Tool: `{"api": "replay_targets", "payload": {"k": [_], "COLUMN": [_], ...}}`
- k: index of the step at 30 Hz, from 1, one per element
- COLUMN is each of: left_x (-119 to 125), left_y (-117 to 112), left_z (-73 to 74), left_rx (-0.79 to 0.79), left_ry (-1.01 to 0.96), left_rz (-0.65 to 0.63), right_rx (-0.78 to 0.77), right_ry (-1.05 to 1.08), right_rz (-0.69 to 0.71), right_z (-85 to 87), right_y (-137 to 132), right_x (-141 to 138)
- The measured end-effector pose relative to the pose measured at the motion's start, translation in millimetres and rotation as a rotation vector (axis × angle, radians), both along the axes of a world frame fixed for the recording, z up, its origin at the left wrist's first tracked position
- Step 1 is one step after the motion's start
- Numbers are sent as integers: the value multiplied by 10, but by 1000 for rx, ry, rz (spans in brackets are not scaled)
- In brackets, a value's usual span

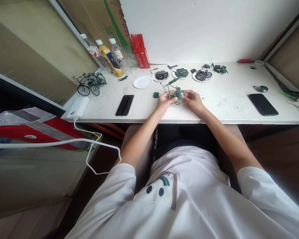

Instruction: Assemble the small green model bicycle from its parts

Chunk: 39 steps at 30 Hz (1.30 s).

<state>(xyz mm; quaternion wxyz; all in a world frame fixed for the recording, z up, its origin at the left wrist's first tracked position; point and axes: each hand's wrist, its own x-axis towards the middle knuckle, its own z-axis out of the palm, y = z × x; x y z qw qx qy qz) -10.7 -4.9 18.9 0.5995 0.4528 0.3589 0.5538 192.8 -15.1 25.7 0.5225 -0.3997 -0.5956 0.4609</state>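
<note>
A green model bicycle [178, 94], with one spoked wheel nearest me, is held just over the white table [149, 111]. Around its left side my left hand [165, 100] is closed, the thumb pressing near the wheel. My right hand [193, 99] grips the wheel's right side between thumb and fingers. The frame points away from me toward the upper left. Close beside my left hand lies a small green block-like part [156, 95]. Beyond the bicycle, paper plates carry dark wheel-like parts [161, 75], green parts [181, 72] and black parts [203, 75].
Model bicycles [91, 83] stand at the left, near a white power strip [78, 108]. Two phones [125, 105] [263, 104] flank my arms. Bottles [119, 54] and a red box [141, 51] stand at the back. A bare plate [143, 82] lies left of the other plates.
</note>
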Motion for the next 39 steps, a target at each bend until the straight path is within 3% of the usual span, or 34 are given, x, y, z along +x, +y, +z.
{"api": "replay_targets", "payload": {"k": [12, 25, 39], "left_x": [-2, 12, -13], "left_y": [-19, -26, -8], "left_z": [7, 4, -38], "left_rx": [12, 23, 86], "left_ry": [-10, -5, 47], "left_rz": [-26, -4, -87], "right_rx": [-24, -98, -163], "right_ry": [3, 62, 131], "right_rz": [-34, 30, 58], "right_z": [25, 88, -28], "right_y": [-24, -78, 32], "right_x": [13, 15, 53]}}
